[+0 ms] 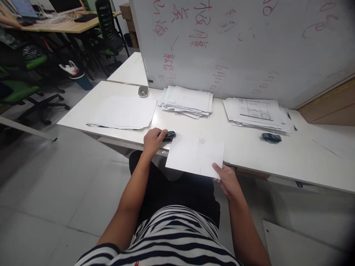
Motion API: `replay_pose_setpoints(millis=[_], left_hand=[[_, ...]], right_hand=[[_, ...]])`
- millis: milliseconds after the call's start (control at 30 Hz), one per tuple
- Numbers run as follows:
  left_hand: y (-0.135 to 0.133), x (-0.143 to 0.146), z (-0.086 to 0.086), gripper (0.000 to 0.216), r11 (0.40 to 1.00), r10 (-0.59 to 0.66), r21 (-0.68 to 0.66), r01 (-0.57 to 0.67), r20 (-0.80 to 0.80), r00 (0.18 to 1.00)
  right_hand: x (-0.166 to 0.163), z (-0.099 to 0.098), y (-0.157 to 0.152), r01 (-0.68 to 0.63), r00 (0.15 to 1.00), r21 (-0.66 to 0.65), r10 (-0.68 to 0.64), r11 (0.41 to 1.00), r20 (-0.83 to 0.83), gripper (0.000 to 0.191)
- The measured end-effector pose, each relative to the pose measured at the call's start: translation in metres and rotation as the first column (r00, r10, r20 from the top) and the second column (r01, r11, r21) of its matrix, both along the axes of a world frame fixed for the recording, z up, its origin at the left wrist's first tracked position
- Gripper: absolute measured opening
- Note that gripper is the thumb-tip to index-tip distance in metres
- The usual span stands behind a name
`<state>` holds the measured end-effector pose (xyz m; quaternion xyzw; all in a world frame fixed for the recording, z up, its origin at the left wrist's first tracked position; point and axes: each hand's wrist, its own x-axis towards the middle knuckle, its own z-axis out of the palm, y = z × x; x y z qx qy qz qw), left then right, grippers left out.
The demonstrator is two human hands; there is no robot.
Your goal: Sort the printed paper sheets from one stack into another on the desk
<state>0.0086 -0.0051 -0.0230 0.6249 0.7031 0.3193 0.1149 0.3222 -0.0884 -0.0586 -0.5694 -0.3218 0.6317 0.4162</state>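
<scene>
My left hand [153, 140] is closed around a black stapler [169, 136] at the front edge of the white table [249, 147]. The stapler's jaw sits at the left corner of a white sheet of paper [195, 155]. My right hand [226, 179] pinches the near right corner of that sheet, which hangs partly over the table edge above my lap.
A loose sheet pile [123, 112] lies to the left, with two more paper stacks [187, 100] [259, 113] against the whiteboard [244, 44]. A second dark stapler [271, 137] and a small grey device [143, 91] rest on the table. Office chairs and desks stand at far left.
</scene>
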Motion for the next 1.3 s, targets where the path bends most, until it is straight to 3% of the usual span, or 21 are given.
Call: replay_pose_setpoints(millis=[333,533,800,1100,1300], left_hand=[[-0.002,-0.002,0.003,0.052,1.0,-0.01,0.005,0.01,0.07,0.998],[-0.002,-0.002,0.005,0.049,0.999,-0.047,-0.02,0.048,0.061,0.997],[-0.004,0.002,0.013,0.025,0.998,-0.045,-0.034,0.054,0.225,0.973],[-0.002,0.007,0.019,0.017,0.998,-0.036,-0.045,0.039,0.059,0.998],[0.001,0.01,0.018,0.014,0.993,-0.096,-0.073,0.09,-0.075,0.993]], right_hand=[[0.001,0.004,-0.002,0.027,0.999,-0.022,-0.026,0.999,0.035,0.04],[-0.005,0.003,0.0,-0.024,0.999,-0.01,0.025,1.0,0.042,0.039],[-0.006,0.003,0.002,-0.088,0.996,-0.016,0.089,0.996,0.032,0.04],[-0.005,0.006,0.005,-0.084,0.993,-0.047,0.088,0.995,0.074,0.038],[-0.006,0.001,0.007,-0.06,0.996,-0.066,0.064,0.996,0.063,0.038]])
